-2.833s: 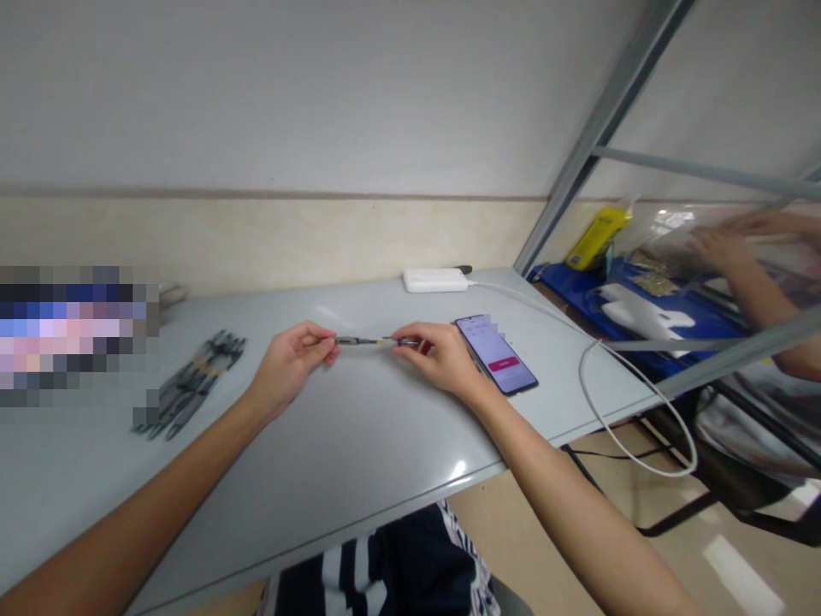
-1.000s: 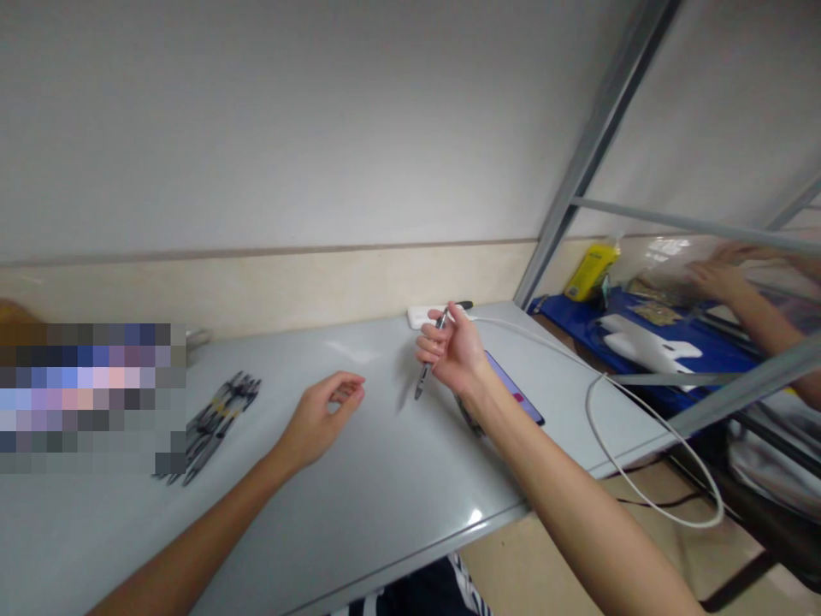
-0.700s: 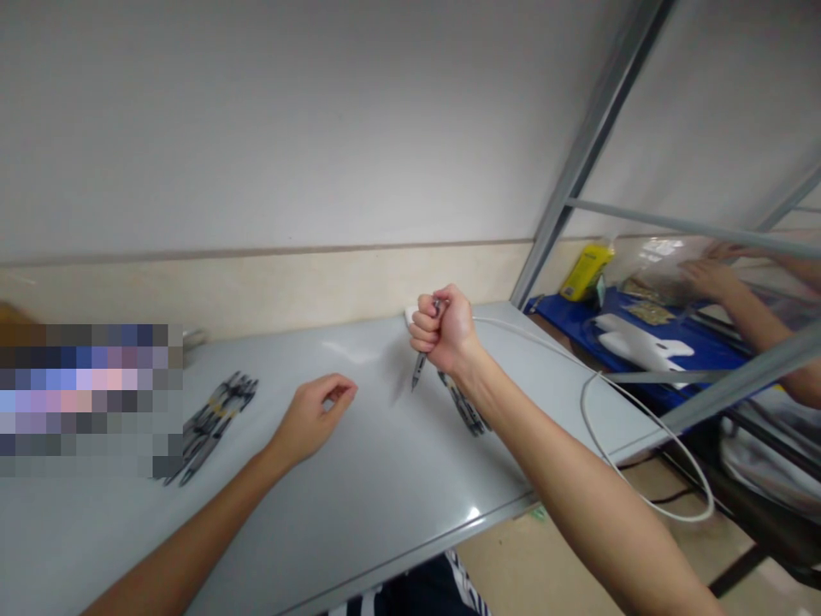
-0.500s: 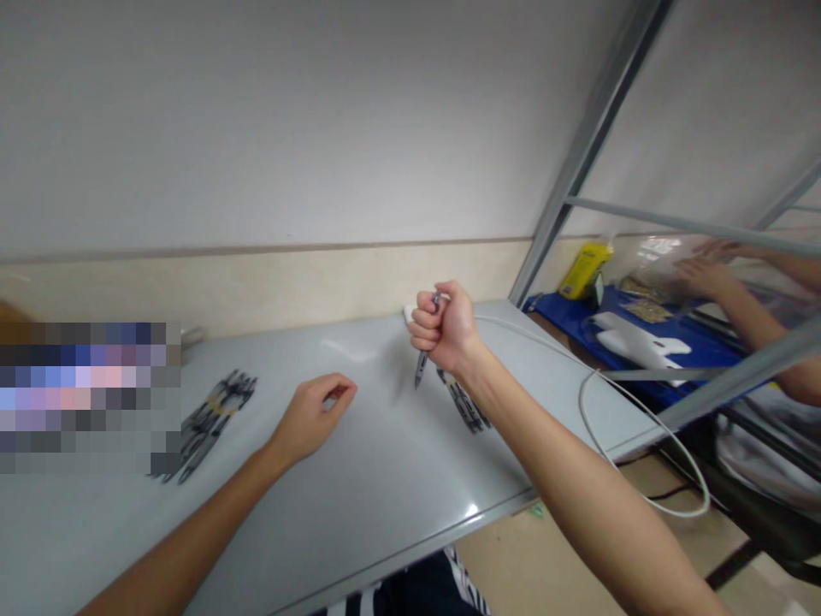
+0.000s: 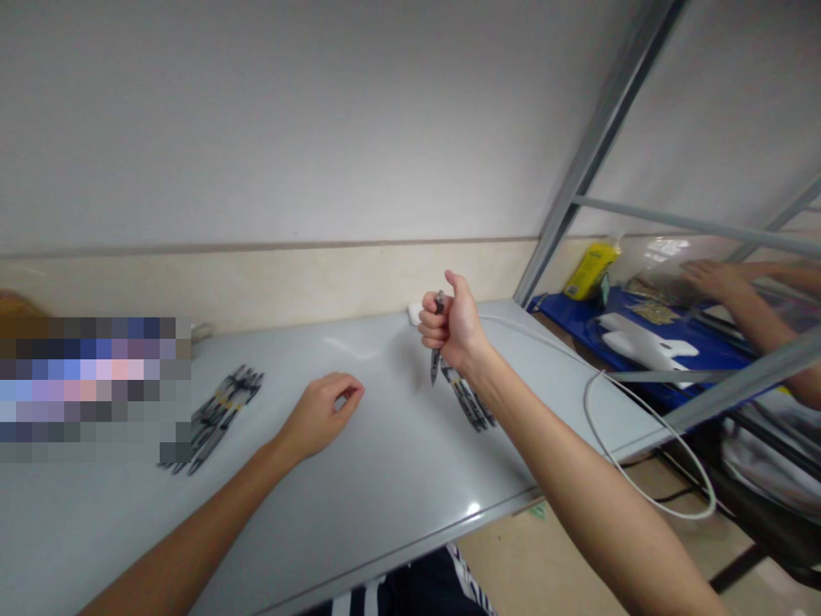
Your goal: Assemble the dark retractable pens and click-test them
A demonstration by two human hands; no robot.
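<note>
My right hand is closed in a fist round a dark pen, held upright above the grey table with its tip pointing down and my thumb raised beside its top end. A small pile of pens lies on the table just under that hand. My left hand rests on the table to the left, fingers loosely curled with thumb and forefinger tips together; I cannot make out anything in them. Further left lies a row of several dark pens.
A white power bank sits at the table's back edge, partly behind my fist, and a white cable loops off the right side. A metal frame divides off a blue surface where another person's hands work. A yellow packet stands there.
My two hands were holding one pen between them; my right hand has since taken it, lifted it and closed into a fist round it, thumb now raised. My left hand settled onto the table.
</note>
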